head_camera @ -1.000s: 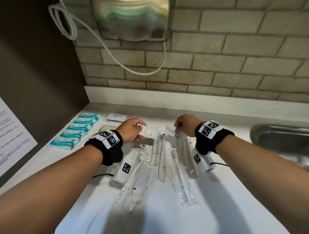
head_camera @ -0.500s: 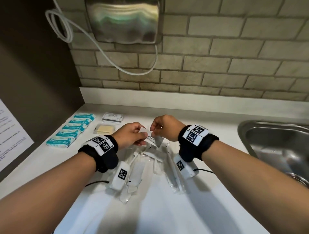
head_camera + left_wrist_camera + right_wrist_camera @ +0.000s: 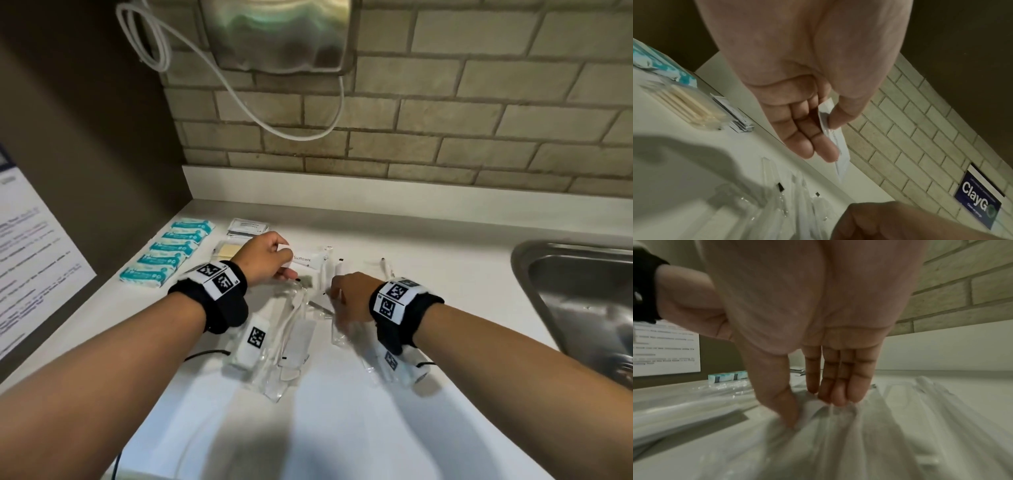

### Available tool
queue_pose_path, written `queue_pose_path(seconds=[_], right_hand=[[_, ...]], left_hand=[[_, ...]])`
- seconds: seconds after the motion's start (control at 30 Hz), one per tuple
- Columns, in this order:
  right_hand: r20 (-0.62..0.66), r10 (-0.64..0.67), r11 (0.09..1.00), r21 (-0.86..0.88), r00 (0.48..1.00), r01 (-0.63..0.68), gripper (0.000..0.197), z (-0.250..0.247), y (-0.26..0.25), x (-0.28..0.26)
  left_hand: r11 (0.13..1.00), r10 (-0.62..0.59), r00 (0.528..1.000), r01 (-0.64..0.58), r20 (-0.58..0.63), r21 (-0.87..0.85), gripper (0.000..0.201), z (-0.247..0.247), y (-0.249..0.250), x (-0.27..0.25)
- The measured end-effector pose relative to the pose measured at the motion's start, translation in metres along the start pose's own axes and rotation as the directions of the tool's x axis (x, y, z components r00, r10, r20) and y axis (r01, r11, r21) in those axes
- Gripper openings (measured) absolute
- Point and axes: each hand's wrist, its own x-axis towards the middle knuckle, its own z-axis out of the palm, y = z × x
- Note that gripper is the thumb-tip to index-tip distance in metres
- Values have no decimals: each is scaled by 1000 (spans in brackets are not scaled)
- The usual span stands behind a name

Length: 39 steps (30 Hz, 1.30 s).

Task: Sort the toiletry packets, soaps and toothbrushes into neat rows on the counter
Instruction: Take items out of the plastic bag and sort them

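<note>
My left hand (image 3: 291, 270) pinches a white toothpaste sachet (image 3: 303, 260) between thumb and fingers, just above the counter (image 3: 445, 260). In the left wrist view the left hand (image 3: 826, 138) has that sachet (image 3: 840, 160) sticking out past its fingertips. My right hand (image 3: 334, 291) reaches down into a loose pile of clear-wrapped toothbrushes (image 3: 284, 335). The right wrist view shows the right hand (image 3: 813, 410) with thumb and fingers closing on a fold of one clear toothbrush packet (image 3: 838, 426). Several teal soap packets (image 3: 168, 253) lie in a row at the far left.
A pale yellow soap in a clear box (image 3: 224, 251) and a stack of small sachets (image 3: 248, 228) sit behind my left hand. A steel sink (image 3: 582, 298) is at the right. A hand dryer (image 3: 277, 34) with a white cable hangs on the brick wall.
Both hands were together at the sachet; now my right hand has let it go and dropped to the toothbrush pile. My left hand keeps the sachet.
</note>
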Motion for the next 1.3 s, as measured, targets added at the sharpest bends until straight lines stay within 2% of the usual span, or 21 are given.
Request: queue_pose_path(seconds=[0.07, 0.13, 0.23, 0.33, 0.43, 0.53, 0.67, 0.7, 0.8, 0.83, 0.93, 1.03, 1.1, 1.13, 1.2, 1.3], right_hand=[[43, -4, 1000, -7, 999, 4, 25, -12, -1, 1], [34, 5, 1000, 24, 999, -6, 18, -27, 2, 2], [-22, 49, 972, 232, 999, -43, 12, -44, 10, 3], [-47, 76, 910, 411, 996, -50, 23, -49, 13, 3], [-87, 50, 847, 532, 995, 4, 26, -51, 7, 4], [-92, -17, 817, 573, 996, 67, 16, -48, 2, 5], [-115, -38, 758, 643, 993, 103, 18, -48, 1, 2], [-129, -23, 726, 680, 991, 105, 25, -49, 1, 1], [-206, 41, 658, 742, 978, 129, 71, -50, 0, 3], [-245, 53, 645, 748, 968, 154, 75, -52, -3, 2], [-336, 86, 591, 775, 938, 223, 52, -56, -10, 3], [-324, 114, 515, 828, 939, 223, 35, -53, -15, 5], [-303, 125, 454, 864, 945, 217, 33, -49, -17, 6], [-306, 131, 462, 861, 943, 215, 33, -46, -16, 7], [-329, 138, 561, 803, 934, 200, 35, -40, -16, 8], [-367, 138, 831, 549, 920, 94, 41, -33, -15, 6]], left_hand=[[1000, 11, 1000, -11, -5, 25, 16, -3, -6, 2], [999, 13, 1000, -13, -9, 51, 19, -5, -10, 3], [994, 2, 1000, 0, -17, 105, 22, -7, -12, 3], [990, -4, 1000, 4, 2, 143, 25, -6, -10, 2], [994, 12, 999, -17, 46, 104, 30, -3, -8, 5], [999, 21, 995, -25, 96, 42, 29, 4, -2, 4], [1000, 27, 994, -28, 106, 6, 35, 6, 5, 0], [1000, 25, 994, -26, 102, 9, 38, 5, 5, -1], [1000, 15, 994, -16, 109, 2, 37, 5, 2, -2], [1000, 9, 993, -8, 117, -11, 35, 6, 1, -2], [998, -5, 990, 13, 138, -63, 26, 10, 0, -5], [994, 5, 987, 13, 163, -106, 7, 14, 4, -11], [994, 24, 983, -4, 183, -108, 7, 14, 4, -12], [995, 30, 981, -11, 190, -102, 13, 13, 3, -12], [996, 47, 981, -31, 189, -87, 23, 10, 1, -11], [995, 71, 988, -61, 139, -72, 28, 5, 1, -10]])
